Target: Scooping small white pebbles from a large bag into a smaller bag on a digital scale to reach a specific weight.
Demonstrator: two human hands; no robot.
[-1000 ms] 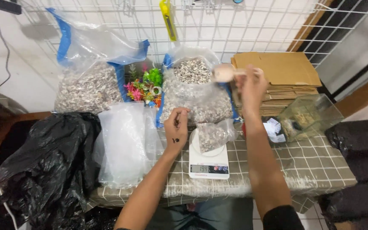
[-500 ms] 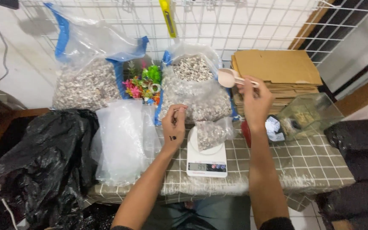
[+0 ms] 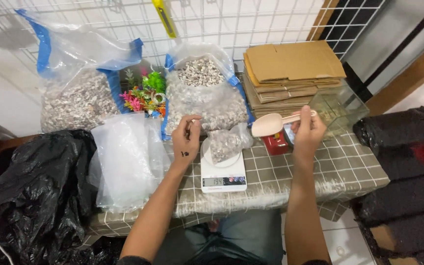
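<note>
Holding spoon (image 3: 274, 122), right hand (image 3: 308, 132), apparently empty

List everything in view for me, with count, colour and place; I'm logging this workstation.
kitchen scale: one, white, table centre
small bag of pebbles: one, clear, on the scale
big sacks of pebbles: two, clear with blue edges, back of table
plastic plants: a bunch, pink and green, between the sacks
empty plastic bags: a pile, clear, left of scale
flat cardboard: a stack, brown, back right
glass tank: one, clear, right
black bags: several, both sides
tablecloth: one, checked olive
scoop: one, beige, in right hand
left hand: at the small bag's mouth
right hand: holding the scoop
</note>
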